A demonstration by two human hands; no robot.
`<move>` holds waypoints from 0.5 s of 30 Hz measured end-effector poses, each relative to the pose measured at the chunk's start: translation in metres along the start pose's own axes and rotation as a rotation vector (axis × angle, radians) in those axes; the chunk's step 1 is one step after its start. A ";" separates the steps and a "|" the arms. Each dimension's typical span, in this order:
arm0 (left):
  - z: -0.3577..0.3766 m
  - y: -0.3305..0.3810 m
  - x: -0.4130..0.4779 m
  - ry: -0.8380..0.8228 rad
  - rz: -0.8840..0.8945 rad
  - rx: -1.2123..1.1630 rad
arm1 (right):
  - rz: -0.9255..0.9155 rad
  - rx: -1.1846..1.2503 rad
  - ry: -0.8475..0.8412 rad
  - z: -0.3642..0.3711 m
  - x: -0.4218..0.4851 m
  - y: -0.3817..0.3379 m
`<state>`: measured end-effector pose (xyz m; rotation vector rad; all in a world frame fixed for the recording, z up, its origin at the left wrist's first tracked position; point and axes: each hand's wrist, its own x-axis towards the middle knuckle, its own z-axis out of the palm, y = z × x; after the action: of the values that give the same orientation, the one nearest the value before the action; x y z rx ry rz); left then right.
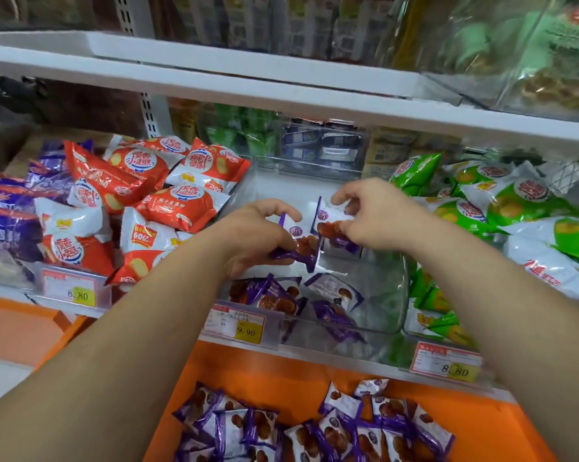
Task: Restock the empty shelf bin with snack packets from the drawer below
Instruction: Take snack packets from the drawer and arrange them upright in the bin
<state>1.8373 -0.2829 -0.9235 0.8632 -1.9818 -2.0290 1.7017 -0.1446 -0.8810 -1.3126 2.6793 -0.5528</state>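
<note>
Blurring hides the print on the small purple-and-white foil snack packets (276, 295) lying at the front of the clear plastic shelf bin (396, 295), whose glassy walls are hard to trace. Above the bin's middle, the left hand (258, 228) clamps one packet (304, 246) in curled fingers, thumb on top; the right hand (371, 215) pinches a second packet (329, 225) by its upper edge. Below the bin, the orange drawer (281, 371) is cut off.
</note>
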 end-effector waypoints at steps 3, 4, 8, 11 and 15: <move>-0.004 -0.005 0.002 0.076 0.016 0.145 | 0.031 -0.150 -0.139 0.004 0.023 -0.010; -0.005 -0.006 0.003 0.096 0.020 0.206 | 0.049 -0.172 -0.174 0.006 0.028 -0.010; -0.004 -0.011 0.007 0.181 0.083 0.363 | 0.090 -0.252 -0.225 0.010 0.041 -0.003; -0.001 -0.013 0.013 0.205 0.160 0.380 | 0.074 -0.403 -0.249 0.021 0.045 -0.001; 0.006 -0.018 0.021 0.173 0.209 0.439 | 0.060 -0.530 -0.196 0.035 0.049 0.004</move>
<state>1.8220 -0.2863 -0.9465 0.8305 -2.3388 -1.3812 1.6776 -0.1906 -0.9121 -1.2964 2.7810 0.3061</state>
